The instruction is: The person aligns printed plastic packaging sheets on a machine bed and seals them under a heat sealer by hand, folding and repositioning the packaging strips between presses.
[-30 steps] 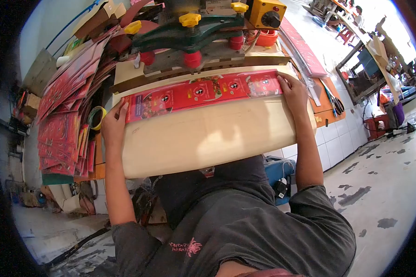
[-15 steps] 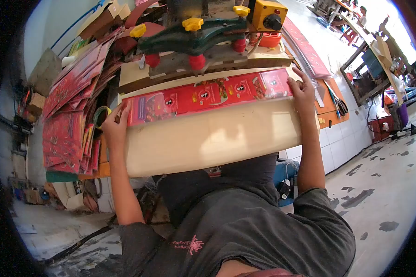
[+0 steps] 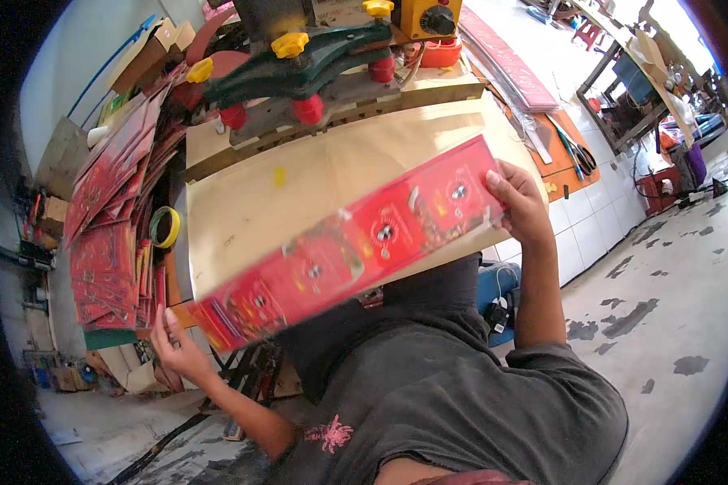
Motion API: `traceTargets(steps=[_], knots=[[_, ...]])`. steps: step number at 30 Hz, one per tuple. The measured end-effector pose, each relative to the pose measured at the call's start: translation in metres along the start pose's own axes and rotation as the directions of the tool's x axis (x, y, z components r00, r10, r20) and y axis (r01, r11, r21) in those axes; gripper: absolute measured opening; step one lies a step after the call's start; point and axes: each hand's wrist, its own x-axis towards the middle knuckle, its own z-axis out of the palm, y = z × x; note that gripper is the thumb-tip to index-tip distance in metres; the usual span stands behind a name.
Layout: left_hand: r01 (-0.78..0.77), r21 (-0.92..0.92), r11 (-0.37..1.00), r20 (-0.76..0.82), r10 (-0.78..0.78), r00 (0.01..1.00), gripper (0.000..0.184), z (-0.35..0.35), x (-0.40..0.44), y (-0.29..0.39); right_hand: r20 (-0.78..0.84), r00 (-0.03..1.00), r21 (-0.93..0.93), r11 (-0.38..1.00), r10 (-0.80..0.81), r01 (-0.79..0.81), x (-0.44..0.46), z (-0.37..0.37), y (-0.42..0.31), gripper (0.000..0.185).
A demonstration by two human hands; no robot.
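Note:
A long red printed strip [image 3: 384, 233], with food pictures and round logos, slants over the front edge of the cream work board [image 3: 259, 214]. My right hand [image 3: 519, 198] grips its upper right end, thumb on top. The strip's lower left end hangs past the board and is slightly blurred. Just left of that end is my left hand [image 3: 176, 346], its fingers stretched upward and apart from the strip. Beside that hand lies a large pile of red printed sheets [image 3: 105, 275].
Behind the board stands a press with a dark green bar [image 3: 299, 77], yellow knobs and red posts. A yellow tape roll [image 3: 165, 227] sits left of the board. Scissors [image 3: 582, 155] and a pen lie on the orange tabletop [image 3: 556, 166] at right, near a red stack [image 3: 518, 69].
The strip has come from the press side of the board toward my body and now tilts, left end low. My left hand has let go and moved down and left; my right hand still holds on.

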Motion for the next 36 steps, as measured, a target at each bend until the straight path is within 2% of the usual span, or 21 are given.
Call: traceTargets(steps=[1, 2, 4, 5, 6, 7, 9, 11, 13, 18, 24, 36], knots=[[0.022, 0.099, 0.995, 0.006, -0.023, 1.0, 0.038, -0.006, 0.002, -0.004, -0.012, 1.0, -0.016, 1.0, -0.003, 0.003, -0.004, 0.007, 0.0, 0.038], [0.02, 0.1, 0.995, 0.003, -0.02, 1.0, 0.038, -0.007, 0.003, -0.006, -0.012, 1.0, -0.013, 1.0, -0.005, 0.005, -0.007, 0.012, 0.002, 0.038], [0.084, -0.181, 0.98, 0.019, -0.082, 0.996, 0.037, -0.008, 0.005, 0.008, 0.048, 0.999, -0.1, 0.995, 0.012, -0.007, -0.01, 0.027, -0.001, 0.035], [0.057, -0.287, 0.956, 0.032, -0.05, 0.998, 0.036, -0.002, 0.003, 0.022, 0.056, 0.997, -0.138, 0.99, 0.045, -0.037, -0.015, 0.039, -0.009, 0.031], [-0.041, -0.291, 0.956, 0.053, 0.059, 0.997, 0.031, 0.003, 0.003, 0.045, 0.168, 0.985, -0.087, 0.996, 0.027, -0.012, -0.013, 0.046, -0.009, 0.029], [-0.138, -0.296, 0.945, 0.074, 0.167, 0.983, 0.027, 0.008, 0.002, 0.07, 0.196, 0.978, -0.122, 0.991, 0.073, -0.05, -0.014, 0.055, -0.013, 0.03], [-0.179, -0.442, 0.879, 0.206, 0.294, 0.934, 0.027, 0.021, -0.003, 0.111, 0.253, 0.959, -0.194, 0.978, 0.131, -0.082, -0.016, 0.07, -0.018, 0.031], [-0.192, -0.527, 0.828, 0.354, 0.419, 0.836, 0.031, 0.035, -0.003, 0.147, 0.275, 0.952, -0.215, 0.974, 0.132, -0.073, -0.014, 0.08, -0.02, 0.031], [-0.276, -0.591, 0.758, 0.36, 0.554, 0.75, 0.028, 0.047, 0.003, 0.182, 0.286, 0.952, -0.229, 0.973, 0.11, -0.044, -0.013, 0.089, -0.024, 0.032], [-0.388, -0.656, 0.647, 0.276, 0.685, 0.674, 0.022, 0.072, 0.014, 0.238, 0.309, 0.942, -0.247, 0.968, 0.127, -0.05, -0.011, 0.093, -0.028, 0.031], [-0.445, -0.645, 0.621, 0.23, 0.714, 0.662, 0.012, 0.087, 0.015, 0.254, 0.32, 0.941, -0.261, 0.965, 0.111, -0.025, -0.012, 0.091, -0.026, 0.029], [-0.457, -0.631, 0.628, 0.218, 0.708, 0.672, 0.015, 0.088, 0.013, 0.254, 0.335, 0.938, -0.289, 0.957, 0.09, 0.012, -0.012, 0.092, -0.023, 0.031]])
